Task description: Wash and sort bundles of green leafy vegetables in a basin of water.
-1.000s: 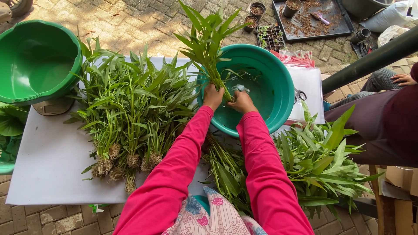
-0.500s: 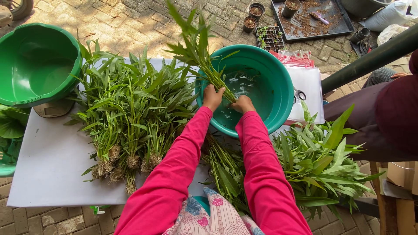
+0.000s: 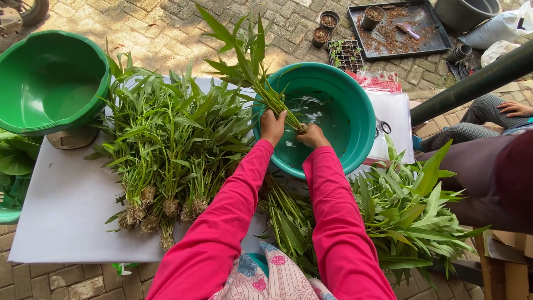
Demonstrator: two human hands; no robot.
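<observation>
Both of my hands hold one bunch of leafy green plants over a teal basin with water in it. My left hand grips the stems just above the roots. My right hand closes around the root end, low inside the basin. The leaves tilt up and to the left, out over the basin's rim. My sleeves are pink.
A pile of rooted green bunches lies on the white table at the left. More greens lie at the right. A green basin sits on a scale at far left. Scissors, seedling pots and a seated person are at the right.
The bunch has tilted further to the left while both hands stay on its base in the basin. The hands have barely shifted.
</observation>
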